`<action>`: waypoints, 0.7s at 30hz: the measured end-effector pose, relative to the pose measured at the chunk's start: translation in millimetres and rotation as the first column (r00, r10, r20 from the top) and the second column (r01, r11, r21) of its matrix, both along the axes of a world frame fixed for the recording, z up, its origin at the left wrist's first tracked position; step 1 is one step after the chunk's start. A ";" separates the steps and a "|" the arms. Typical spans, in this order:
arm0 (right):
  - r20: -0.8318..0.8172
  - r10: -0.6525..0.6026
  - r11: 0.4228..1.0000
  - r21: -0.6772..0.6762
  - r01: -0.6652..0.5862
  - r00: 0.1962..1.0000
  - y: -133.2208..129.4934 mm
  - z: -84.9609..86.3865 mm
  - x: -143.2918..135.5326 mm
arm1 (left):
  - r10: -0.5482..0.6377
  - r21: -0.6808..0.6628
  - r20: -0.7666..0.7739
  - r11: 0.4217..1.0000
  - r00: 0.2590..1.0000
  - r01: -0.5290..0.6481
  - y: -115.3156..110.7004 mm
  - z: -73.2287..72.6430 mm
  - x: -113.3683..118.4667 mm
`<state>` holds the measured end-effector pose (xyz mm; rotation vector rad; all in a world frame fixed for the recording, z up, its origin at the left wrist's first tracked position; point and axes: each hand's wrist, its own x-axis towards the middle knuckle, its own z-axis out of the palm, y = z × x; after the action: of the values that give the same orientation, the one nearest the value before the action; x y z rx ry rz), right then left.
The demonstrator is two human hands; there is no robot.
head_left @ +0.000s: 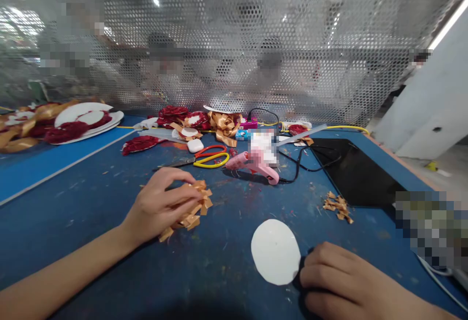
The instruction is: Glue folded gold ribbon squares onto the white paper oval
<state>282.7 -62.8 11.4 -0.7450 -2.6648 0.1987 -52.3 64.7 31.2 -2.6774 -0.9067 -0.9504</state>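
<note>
My left hand (164, 205) is over a loose pile of cut gold ribbon pieces (203, 198) on the blue table. Its fingers are bent and drawn in at the tips, closed on some of the pieces. A white round disc (276, 251) lies flat at the front, right of centre. Just to its right rests my right hand (336, 278), fingers curled inward against the tabletop. The fingertips are hidden, and I cannot make out whether anything is in them.
Beyond the hands lie scissors (212, 160) with red and yellow handles, a white case (195, 145) and a pink glue gun (256, 165). A black panel (360, 176) and gold scraps (338, 206) are at right. Ribbon rosettes (175, 117) line the perforated metal screen (226, 42).
</note>
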 end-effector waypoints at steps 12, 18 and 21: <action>0.019 -0.012 1.000 0.018 0.011 1.000 4.6 -10.6 1.8 | -0.449 0.262 -0.178 0.836 0.876 0.482 -29.6 6.0 96.0; -0.089 -0.053 0.999 -0.004 0.053 0.995 15.0 -25.1 -2.5 | -0.577 0.223 -0.327 0.722 0.748 0.655 -7.9 8.1 115.2; -0.156 -0.102 0.994 -0.067 0.092 0.983 19.6 -27.1 -5.4 | -0.565 0.064 -0.304 0.792 0.767 0.608 -4.3 0.2 118.3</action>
<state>277.2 -43.2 -15.7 -0.8388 -2.4751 0.2996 66.0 60.4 31.4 -2.8884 0.0960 -0.6702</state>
